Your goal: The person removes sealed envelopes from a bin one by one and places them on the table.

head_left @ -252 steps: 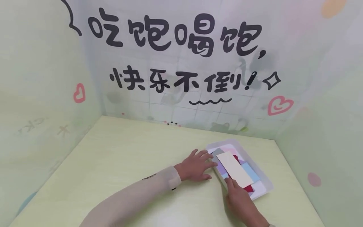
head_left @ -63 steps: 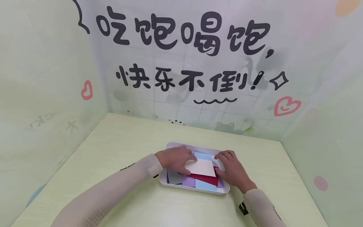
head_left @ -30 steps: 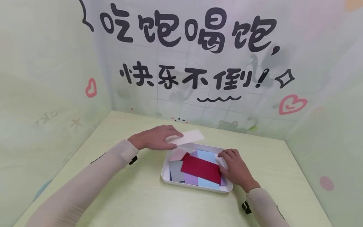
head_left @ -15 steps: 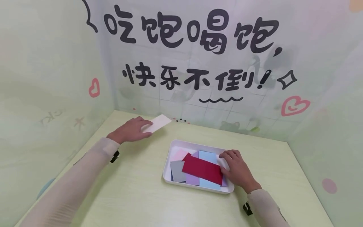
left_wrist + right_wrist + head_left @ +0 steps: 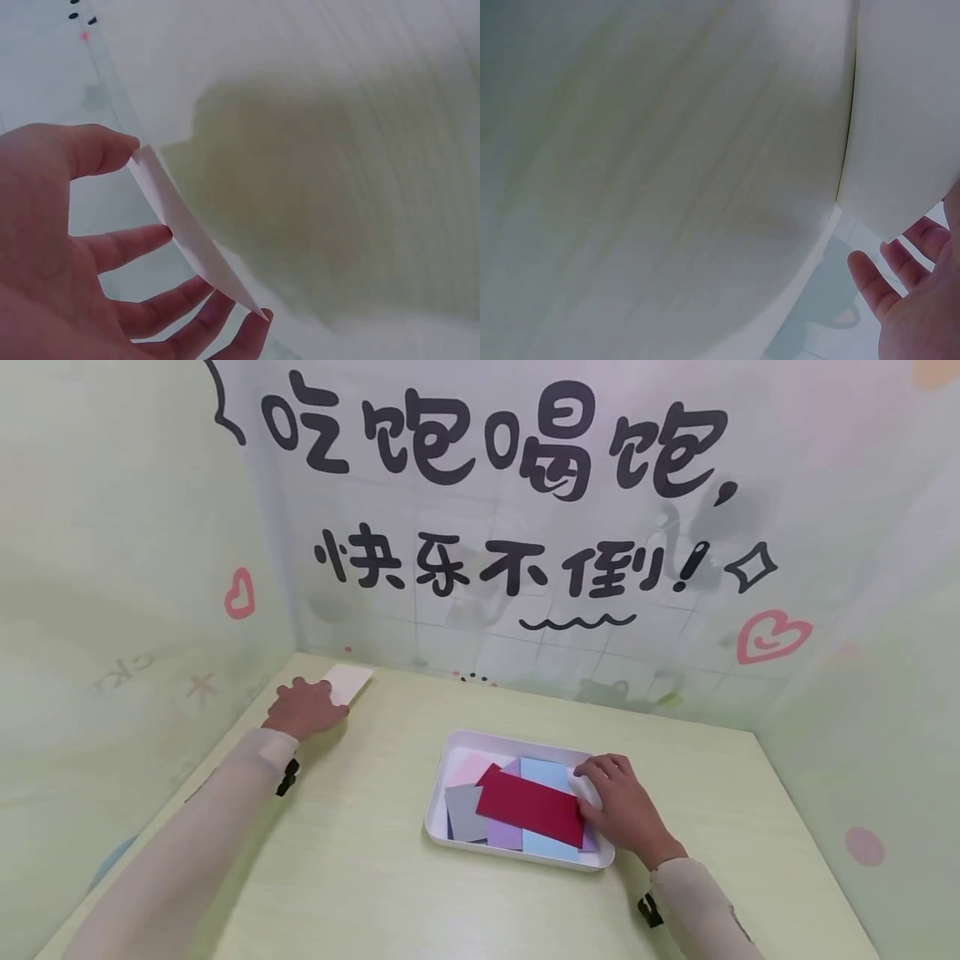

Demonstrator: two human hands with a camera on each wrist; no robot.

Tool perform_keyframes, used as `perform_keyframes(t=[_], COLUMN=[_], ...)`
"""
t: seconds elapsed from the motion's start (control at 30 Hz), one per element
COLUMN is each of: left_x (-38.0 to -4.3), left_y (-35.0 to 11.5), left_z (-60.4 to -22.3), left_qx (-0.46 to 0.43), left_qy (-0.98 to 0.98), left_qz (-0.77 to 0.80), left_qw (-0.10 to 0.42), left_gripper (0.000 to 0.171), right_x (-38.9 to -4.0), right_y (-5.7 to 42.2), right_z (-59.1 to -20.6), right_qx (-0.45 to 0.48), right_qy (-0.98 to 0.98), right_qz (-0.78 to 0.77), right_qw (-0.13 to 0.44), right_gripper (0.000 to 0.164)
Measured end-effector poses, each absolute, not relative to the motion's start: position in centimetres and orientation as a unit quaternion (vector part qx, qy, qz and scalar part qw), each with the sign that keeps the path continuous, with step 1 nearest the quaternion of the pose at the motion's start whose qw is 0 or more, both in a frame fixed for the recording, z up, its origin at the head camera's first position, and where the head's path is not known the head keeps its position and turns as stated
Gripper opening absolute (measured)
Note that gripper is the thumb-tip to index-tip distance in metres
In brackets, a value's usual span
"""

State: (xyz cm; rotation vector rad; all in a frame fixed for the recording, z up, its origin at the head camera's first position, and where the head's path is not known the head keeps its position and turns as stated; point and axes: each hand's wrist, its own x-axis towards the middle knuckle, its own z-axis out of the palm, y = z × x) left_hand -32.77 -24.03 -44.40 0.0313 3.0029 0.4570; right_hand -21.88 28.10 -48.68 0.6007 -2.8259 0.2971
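Note:
At the far left of the table, my left hand [image 5: 306, 708] holds a cream-white paper card [image 5: 349, 683] by its edges. In the left wrist view, the card [image 5: 196, 232] bows slightly between the thumb and the fingertips, just over the tabletop. A white shallow tray [image 5: 437, 827] stands at centre right, and my right hand [image 5: 624, 810] grips its right end. The right wrist view shows some fingers [image 5: 874, 281] loosely bent beside the tray wall [image 5: 900, 97]; the thumb is hidden there. On top of the cards in the tray lies a dark red one [image 5: 531, 810].
Under the red card are light blue [image 5: 546, 772], grey [image 5: 467, 814], purple [image 5: 504, 835] and pink [image 5: 471, 768] cards, overlapping. Walls with printed lettering [image 5: 517, 568] close the table [image 5: 360, 860] at the back and both sides.
Earlier the tray was turned and moved leftward to face front. My left hand then lifted the cream card off the pile and carried it to the far left. My right hand stays at the tray.

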Motion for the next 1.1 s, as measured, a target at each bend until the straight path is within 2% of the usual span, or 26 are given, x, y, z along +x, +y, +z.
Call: perform_keyframes(t=[0.23, 0.6, 0.73, 0.9, 1.1], left_x=[-33.0, -33.7, -33.6, -33.2, -32.2], left_y=[-25.9, -25.0, -22.5, -17.5, -12.1], left_z=[-46.3, -46.8, -46.1, -43.4, -40.9], left_qx=[-0.037, -0.059, -0.034, 0.036, 0.127], left_qy=[0.986, 0.985, 0.990, 0.990, 0.981], left_qz=[0.154, 0.146, 0.128, 0.128, 0.144], left_qw=[0.059, 0.077, 0.059, 0.042, -0.004], left_gripper=[0.052, 0.062, 0.064, 0.070, 0.061], right_x=[-21.9, -21.8, -21.8, -21.8, -21.9], right_y=[28.0, 27.9, 28.0, 28.1, 28.1], right_z=[-48.4, -48.6, -48.7, -48.8, -48.7], right_qx=[0.200, 0.203, 0.202, 0.198, 0.200], right_qy=[-0.968, -0.967, -0.967, -0.967, -0.968], right_qz=[0.099, 0.103, 0.102, 0.100, 0.101], right_qw=[0.116, 0.118, 0.119, 0.122, 0.116], right_gripper=[0.041, 0.039, 0.040, 0.041, 0.042])
